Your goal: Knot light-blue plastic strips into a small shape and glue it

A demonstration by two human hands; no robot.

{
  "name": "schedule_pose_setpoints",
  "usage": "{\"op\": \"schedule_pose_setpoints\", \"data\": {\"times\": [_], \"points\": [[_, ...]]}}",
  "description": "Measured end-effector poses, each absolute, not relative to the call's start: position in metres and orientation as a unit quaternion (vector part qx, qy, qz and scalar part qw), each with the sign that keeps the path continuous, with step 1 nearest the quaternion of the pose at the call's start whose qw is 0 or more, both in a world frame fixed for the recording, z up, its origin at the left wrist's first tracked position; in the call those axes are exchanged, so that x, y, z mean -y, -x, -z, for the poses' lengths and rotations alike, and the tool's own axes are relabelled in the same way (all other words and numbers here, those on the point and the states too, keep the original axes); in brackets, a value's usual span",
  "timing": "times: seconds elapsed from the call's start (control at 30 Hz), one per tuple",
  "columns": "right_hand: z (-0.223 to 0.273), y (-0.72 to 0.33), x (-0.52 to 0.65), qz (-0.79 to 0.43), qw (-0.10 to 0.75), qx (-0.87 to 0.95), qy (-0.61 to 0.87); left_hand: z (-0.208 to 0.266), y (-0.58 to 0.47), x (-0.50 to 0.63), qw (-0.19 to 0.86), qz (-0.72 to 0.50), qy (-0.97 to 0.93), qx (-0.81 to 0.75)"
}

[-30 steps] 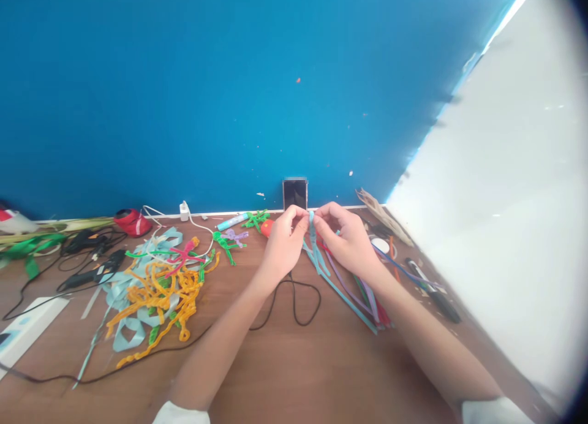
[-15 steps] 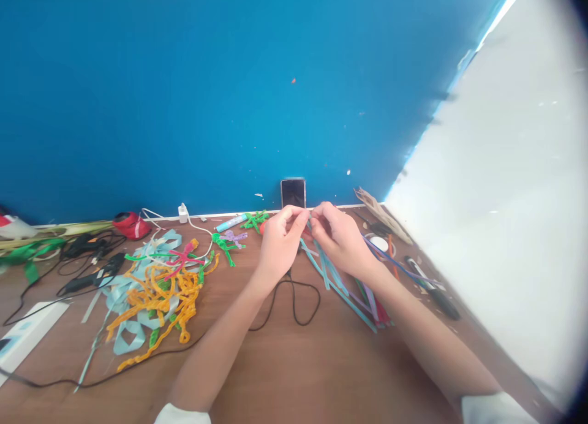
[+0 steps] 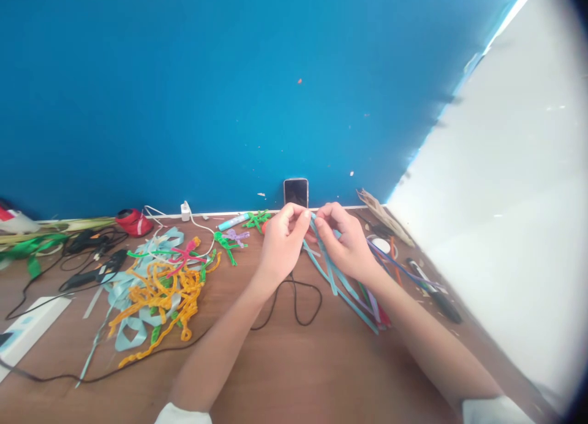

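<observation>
Light blue pipe cleaner strands [image 3: 327,265] hang down from between my fingertips, fuzzy-looking and narrow. My left hand [image 3: 283,243] pinches their upper end between thumb and forefinger. Close by on the right, my right hand [image 3: 343,243] has its thumb and forefinger closed around the same strands, slightly apart from the left fingertips. Under my right hand and forearm lies a loose bundle of pipe cleaners [image 3: 367,318] in blue, purple and red, partly hidden. Just behind my hands, a phone [image 3: 296,192] leans upright against the blue wall.
To the left lie a tangle of orange pipe cleaners [image 3: 160,292], light blue ribbon [image 3: 131,333], a pink twisted figure [image 3: 185,256] and a green one [image 3: 226,246]. A black cable [image 3: 298,321] crosses the table. A marker [image 3: 436,295] and a power strip [image 3: 34,332] flank the sides.
My right hand's fingertips have shifted slightly away from the left ones, showing more of the blue strands. The hanging strand ends have swung a little right. The view has turned slightly.
</observation>
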State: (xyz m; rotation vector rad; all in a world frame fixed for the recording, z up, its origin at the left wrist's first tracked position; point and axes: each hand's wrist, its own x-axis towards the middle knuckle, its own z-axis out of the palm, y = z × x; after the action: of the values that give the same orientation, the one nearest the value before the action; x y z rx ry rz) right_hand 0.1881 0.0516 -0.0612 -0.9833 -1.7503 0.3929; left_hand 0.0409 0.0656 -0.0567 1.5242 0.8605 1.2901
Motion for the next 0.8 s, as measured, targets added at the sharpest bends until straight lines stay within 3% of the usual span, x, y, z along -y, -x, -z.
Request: {"op": "schedule_pose_setpoints", "data": {"times": [0.2, 0.43, 0.8], "points": [[0.0638, -0.1888, -0.0529, -0.175, 0.528, 0.718, 0.418, 0.0544, -0.0392, -0.0647, 0.462, -0.524, -0.626, -0.345], [0.0668, -0.1924, -0.0558, -0.339, 0.561, 0.653, 0.38, 0.0485, -0.0361, -0.0663, 0.454, -0.516, -0.645, -0.334], [0.0628, -0.1862, -0.0535, -0.328, 0.6, 0.608, 0.404, 0.0562, -0.0391, -0.0623, 0.34, -0.505, -0.708, -0.357]]}}
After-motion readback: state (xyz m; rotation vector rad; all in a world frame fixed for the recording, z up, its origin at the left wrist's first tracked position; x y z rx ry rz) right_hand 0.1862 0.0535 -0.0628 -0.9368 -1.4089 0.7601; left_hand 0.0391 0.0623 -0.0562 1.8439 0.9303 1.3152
